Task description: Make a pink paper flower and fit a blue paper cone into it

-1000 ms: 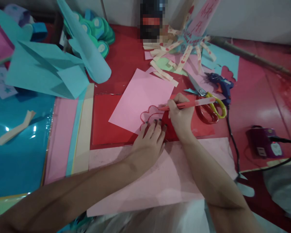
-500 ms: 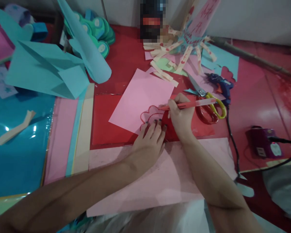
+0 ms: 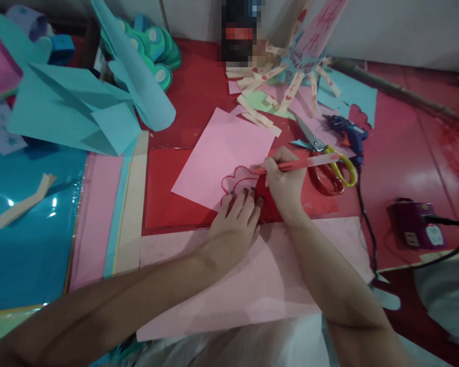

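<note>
My right hand (image 3: 285, 181) grips a red marker (image 3: 309, 162), its tip at the edge of a pink sheet of paper (image 3: 222, 150). A scalloped red outline (image 3: 235, 176) is drawn near that sheet's lower right corner. With fingers stretched out, my left hand (image 3: 239, 216) lies flat across the lower edge of the pink sheet and covers part of the outline. Under the sheet is a red board (image 3: 168, 204). Scissors (image 3: 325, 150) with red and yellow handles lie just right of my right hand.
A blue glue gun (image 3: 348, 135) and a purple power adapter (image 3: 416, 224) with cords are on the right. Behind stands a pink paper cone (image 3: 321, 30) among paper strips. Turquoise folded paper (image 3: 76, 109) and a rolled cone (image 3: 145, 97) lie left, above coloured sheets (image 3: 97, 209).
Almost nothing differs. The marker and my right hand have shifted by a hair; my left hand stays where it was.
</note>
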The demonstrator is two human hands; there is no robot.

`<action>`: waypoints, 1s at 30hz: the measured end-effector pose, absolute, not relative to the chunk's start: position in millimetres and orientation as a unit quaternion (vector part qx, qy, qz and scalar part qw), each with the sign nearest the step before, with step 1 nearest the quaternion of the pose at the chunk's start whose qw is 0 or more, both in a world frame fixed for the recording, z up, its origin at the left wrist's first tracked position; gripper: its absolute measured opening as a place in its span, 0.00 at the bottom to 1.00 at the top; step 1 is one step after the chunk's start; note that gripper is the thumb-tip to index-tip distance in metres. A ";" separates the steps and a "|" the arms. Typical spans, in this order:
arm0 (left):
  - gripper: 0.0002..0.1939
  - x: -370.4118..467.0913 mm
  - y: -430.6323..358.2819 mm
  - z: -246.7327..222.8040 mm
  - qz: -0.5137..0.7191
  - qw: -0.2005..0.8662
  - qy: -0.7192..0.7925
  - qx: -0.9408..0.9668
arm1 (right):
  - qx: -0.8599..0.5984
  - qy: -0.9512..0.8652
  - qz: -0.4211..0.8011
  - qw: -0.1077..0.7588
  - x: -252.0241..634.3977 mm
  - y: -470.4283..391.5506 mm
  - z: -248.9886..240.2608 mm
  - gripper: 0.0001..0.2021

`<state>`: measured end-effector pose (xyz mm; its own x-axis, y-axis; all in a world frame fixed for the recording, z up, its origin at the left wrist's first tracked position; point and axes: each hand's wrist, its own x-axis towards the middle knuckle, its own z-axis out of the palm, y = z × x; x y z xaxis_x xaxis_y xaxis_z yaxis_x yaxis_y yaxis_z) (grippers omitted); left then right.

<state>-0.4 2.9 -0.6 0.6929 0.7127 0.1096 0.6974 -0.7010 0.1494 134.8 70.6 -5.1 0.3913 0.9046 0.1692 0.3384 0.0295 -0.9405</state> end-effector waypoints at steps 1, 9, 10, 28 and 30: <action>0.23 -0.3 2.9 -0.8 0.080 0.047 0.384 0.919 | -0.644 -0.482 0.266 0.531 134.7 70.4 -5.3 0.17; 0.23 0.0 2.1 -1.6 0.088 0.033 0.383 0.919 | -0.654 -0.462 0.207 0.562 152.3 71.4 0.5 0.09; 0.23 -0.2 1.9 -1.4 0.087 0.033 0.386 0.918 | -0.654 -0.466 0.198 0.562 157.0 71.4 1.3 0.08; 0.19 -2.2 0.4 -2.1 0.104 0.080 0.212 0.968 | -0.621 -0.568 0.197 0.504 152.4 81.4 -10.2 0.09; 0.19 -2.6 -0.3 -2.4 0.117 0.086 0.195 0.970 | -0.606 -0.551 0.208 0.535 151.6 82.6 -8.4 0.10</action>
<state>-2.6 -0.3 -2.4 0.8967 0.3980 0.1937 0.3579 -0.9095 0.2115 151.6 82.6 -8.4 0.3067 0.8897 0.3381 0.4452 0.1799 -0.8772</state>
